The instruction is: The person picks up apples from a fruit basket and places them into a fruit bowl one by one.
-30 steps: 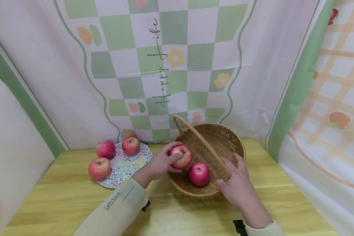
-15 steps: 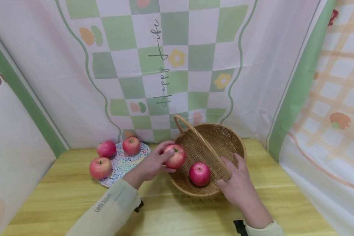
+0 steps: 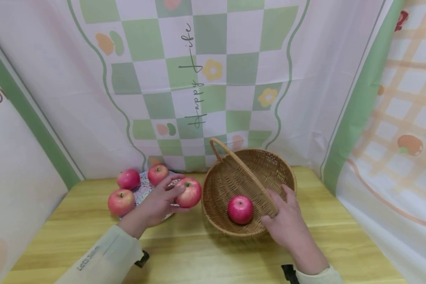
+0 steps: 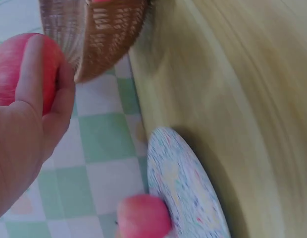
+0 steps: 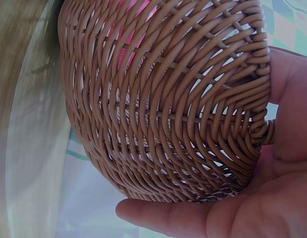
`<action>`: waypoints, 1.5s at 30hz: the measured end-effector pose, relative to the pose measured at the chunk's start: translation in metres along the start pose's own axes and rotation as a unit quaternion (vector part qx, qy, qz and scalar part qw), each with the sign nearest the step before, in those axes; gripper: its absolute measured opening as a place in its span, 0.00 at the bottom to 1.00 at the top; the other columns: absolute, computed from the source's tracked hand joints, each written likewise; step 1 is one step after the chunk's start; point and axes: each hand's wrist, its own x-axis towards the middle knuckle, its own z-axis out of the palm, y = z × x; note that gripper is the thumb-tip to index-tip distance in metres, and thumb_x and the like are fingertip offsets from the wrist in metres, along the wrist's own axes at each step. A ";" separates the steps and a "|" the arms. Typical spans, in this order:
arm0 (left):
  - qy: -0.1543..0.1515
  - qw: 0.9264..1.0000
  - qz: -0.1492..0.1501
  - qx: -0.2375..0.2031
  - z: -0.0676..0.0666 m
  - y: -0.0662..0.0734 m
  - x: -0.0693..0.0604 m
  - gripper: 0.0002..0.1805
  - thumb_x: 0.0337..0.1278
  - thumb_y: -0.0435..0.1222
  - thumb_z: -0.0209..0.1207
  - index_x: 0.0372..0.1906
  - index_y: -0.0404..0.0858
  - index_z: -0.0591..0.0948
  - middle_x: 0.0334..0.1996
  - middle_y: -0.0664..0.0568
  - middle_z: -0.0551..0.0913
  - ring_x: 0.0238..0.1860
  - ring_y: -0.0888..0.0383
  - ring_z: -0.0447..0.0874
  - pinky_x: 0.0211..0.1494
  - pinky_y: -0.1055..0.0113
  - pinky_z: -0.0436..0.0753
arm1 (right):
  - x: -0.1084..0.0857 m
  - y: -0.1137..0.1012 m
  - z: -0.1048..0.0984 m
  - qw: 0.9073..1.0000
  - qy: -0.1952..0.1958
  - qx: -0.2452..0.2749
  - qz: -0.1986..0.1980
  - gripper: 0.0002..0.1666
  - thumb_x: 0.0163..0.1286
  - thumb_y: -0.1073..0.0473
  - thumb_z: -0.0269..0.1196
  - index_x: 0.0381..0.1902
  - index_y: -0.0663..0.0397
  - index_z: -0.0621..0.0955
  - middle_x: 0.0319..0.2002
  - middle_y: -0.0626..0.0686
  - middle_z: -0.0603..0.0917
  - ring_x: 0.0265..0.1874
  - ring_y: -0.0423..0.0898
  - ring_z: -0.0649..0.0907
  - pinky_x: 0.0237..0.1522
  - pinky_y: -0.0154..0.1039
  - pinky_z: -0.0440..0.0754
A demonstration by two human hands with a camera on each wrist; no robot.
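My left hand (image 3: 155,206) grips a red-yellow apple (image 3: 189,192) between thumb and fingers, over the right side of the speckled plate (image 3: 142,194), left of the wicker basket (image 3: 216,221). In the left wrist view this apple (image 4: 15,67) is held clear of the plate (image 4: 180,183). My right hand (image 3: 287,223) holds the basket's right rim at the foot of its handle; in the right wrist view the thumb and fingers lie on both sides of the woven wall (image 5: 163,109). One dark red apple (image 3: 240,210) sits inside the basket.
Three other apples stand at the plate's left and back: a dark red one (image 3: 128,179), a red one (image 3: 157,174) and a yellowish one (image 3: 121,202). The arched handle (image 3: 243,167) crosses above the basket. A patterned curtain (image 3: 209,98) hangs behind the wooden table (image 3: 198,260).
My left hand has moved left with the apple, from over the basket's left edge to the plate's right side. My right hand has stayed on the basket.
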 end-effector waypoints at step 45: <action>0.230 0.957 0.001 0.176 -0.056 -0.032 0.027 0.28 0.68 0.23 0.48 0.72 0.29 0.65 0.70 0.34 0.64 0.63 0.38 0.70 0.54 0.52 0.81 | -0.001 0.001 0.000 1.000 -0.006 0.006 0.005 0.50 0.57 0.62 0.68 0.76 0.56 0.62 0.77 0.66 0.39 0.68 0.77 0.54 0.59 0.73 0.62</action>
